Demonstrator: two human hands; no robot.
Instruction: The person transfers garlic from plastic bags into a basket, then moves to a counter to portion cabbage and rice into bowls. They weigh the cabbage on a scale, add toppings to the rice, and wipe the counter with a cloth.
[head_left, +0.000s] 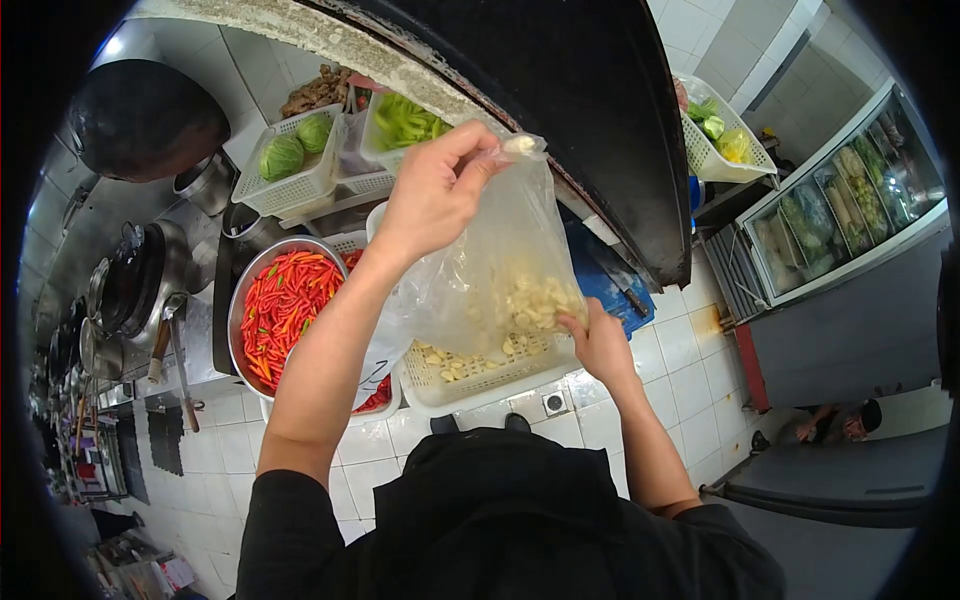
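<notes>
A clear plastic bag [500, 240] hangs between my two hands, with pale peeled garlic cloves [540, 298] gathered in its lower right part. My left hand [437, 195] is raised and pinches the bag's top edge between thumb and fingers. Lower down, my right hand [603, 345] grips the bag's bottom right corner. Beneath the bag is a white plastic basket [440, 400] with some loose garlic cloves [455, 362] scattered on its perforated floor. Part of the basket is hidden behind the bag.
A metal bowl of red chilies [288, 315] stands to the left. Behind it, a white basket [290, 190] holds cabbages. A knife [632, 295] lies on a blue board [610, 270] at right. Woks [140, 275] fill the far left; a glass-topped fridge [840, 200] and another person [845, 422] are at right.
</notes>
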